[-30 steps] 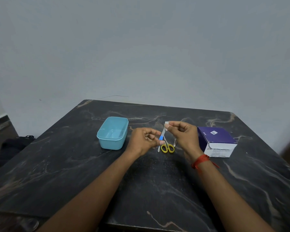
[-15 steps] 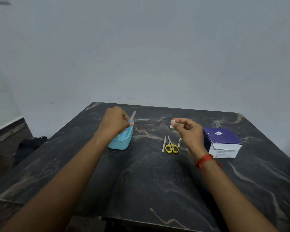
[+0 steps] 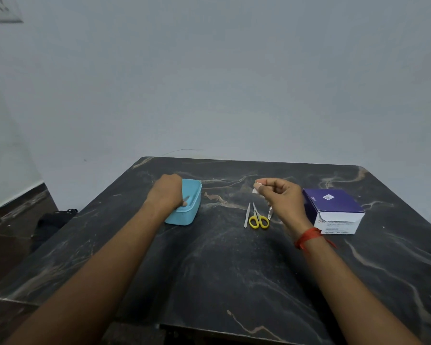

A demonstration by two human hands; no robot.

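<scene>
Lower your left hand (image 3: 168,192) gently inside the blue tub (image 3: 186,216), its fingers hidden so I cannot tell their grip, and hold the white swab (image 3: 255,191) pinched in your right hand (image 3: 281,195) clear above the yellow-handled scissors (image 3: 258,219) beside the purple box (image 3: 334,205).

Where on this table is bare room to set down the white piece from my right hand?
Free: the strip between the blue container and the yellow scissors, and the near table between both forearms. Crowded: from the scissors to the purple box, under the right hand.
</scene>
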